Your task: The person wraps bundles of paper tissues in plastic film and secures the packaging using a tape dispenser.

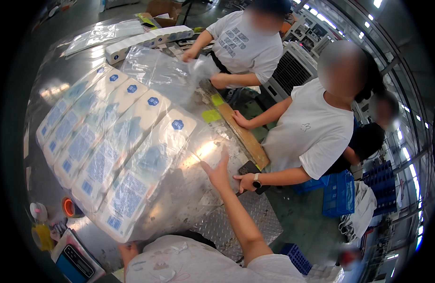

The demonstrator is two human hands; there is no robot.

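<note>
A large clear plastic bag point(179, 177) lies on the metal table, with several white soft packs point(128, 198) side by side inside it. The packs carry blue emblems and blue printed panels. My right hand point(220, 173) is at the bag's loose right end, thumb and fingers spread apart against the film. Low at the near corner of the bag, my left hand point(128, 252) touches or sits right beside the packs' end. Its fingers are mostly hidden, so whether it grips the film does not show.
Across the table point(222, 137), one person handles another clear bag point(156, 70). Another person's hands rest at the wooden edge strip point(243, 137), near a dark phone point(249, 169). A row of white packs point(149, 42) lies behind. Tape rolls point(70, 207) and a blue-and-black device point(76, 264) sit near left.
</note>
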